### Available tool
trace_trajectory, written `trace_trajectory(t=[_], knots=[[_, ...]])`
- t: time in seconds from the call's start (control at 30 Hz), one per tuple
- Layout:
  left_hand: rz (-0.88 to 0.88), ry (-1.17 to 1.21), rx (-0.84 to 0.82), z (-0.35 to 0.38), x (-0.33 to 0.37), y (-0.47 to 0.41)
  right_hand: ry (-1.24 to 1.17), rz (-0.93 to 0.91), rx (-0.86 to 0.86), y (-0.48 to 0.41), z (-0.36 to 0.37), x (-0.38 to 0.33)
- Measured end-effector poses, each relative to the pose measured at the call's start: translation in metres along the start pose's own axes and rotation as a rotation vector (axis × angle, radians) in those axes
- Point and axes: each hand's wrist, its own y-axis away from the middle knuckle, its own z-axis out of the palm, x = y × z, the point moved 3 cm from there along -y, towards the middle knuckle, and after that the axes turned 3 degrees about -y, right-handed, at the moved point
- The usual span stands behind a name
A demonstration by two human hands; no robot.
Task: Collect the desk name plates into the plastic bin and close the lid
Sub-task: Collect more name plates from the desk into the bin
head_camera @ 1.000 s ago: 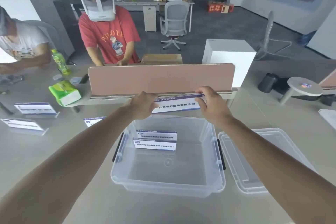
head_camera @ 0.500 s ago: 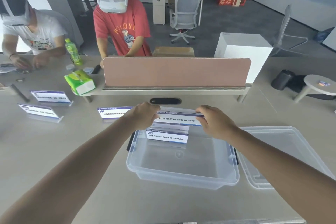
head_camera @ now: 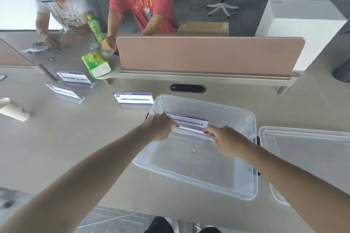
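A clear plastic bin point(head_camera: 251, 159) stands on the desk in front of me. Inside it, toward the far wall, my left hand point(head_camera: 161, 126) and my right hand point(head_camera: 225, 140) grip the two ends of a clear acrylic name plate point(head_camera: 189, 125) with a blue and white card. Behind it other plates stand in the bin, mostly hidden. The bin's clear lid point(head_camera: 306, 159) lies flat on the desk to the right. Another name plate point(head_camera: 134, 98) stands just left of the bin, and two more name plates point(head_camera: 74, 77) point(head_camera: 63, 91) stand further left.
A pink divider panel point(head_camera: 208, 55) runs across the desk behind the bin. A green tissue pack point(head_camera: 95, 62), a green bottle point(head_camera: 94, 28) and a white bottle point(head_camera: 13, 109) are on the left. Two people with headsets work on the far side.
Both hands have lowered the name plate from above the bin's far rim down into the bin. My view has tilted down and shifted left.
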Motion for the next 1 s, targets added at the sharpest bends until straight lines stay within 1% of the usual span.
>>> trace_trajectory(t=[0.13, 0.33, 0.47, 0.6, 0.73, 0.83, 0.9, 1.0], knots=[[0.035, -0.042, -0.077, 0.018, 0.003, -0.015, -0.016, 0.0, -0.123, -0.011, 0.018, 0.008], [0.087, -0.062, -0.187, 0.057, 0.003, -0.039, -0.044, 0.112, -0.257, -0.019, 0.046, 0.016], [0.145, -0.096, -0.214, 0.071, 0.006, -0.053, -0.05, 0.206, -0.267, -0.02, 0.059, 0.02], [0.185, -0.12, -0.212, 0.081, 0.006, -0.057, -0.047, 0.231, -0.262, -0.019, 0.07, 0.019], [0.228, -0.148, -0.288, 0.081, 0.007, -0.057, -0.088, 0.279, -0.263, -0.021, 0.075, 0.018], [0.259, -0.122, -0.33, 0.079, 0.008, -0.059, -0.091, 0.306, -0.306, -0.022, 0.074, 0.019], [0.305, -0.101, -0.349, 0.073, 0.015, -0.059, -0.093, 0.376, -0.321, -0.02, 0.07, 0.022], [0.377, -0.093, -0.297, 0.064, 0.033, -0.055, -0.099, 0.477, -0.318, -0.014, 0.064, 0.028]])
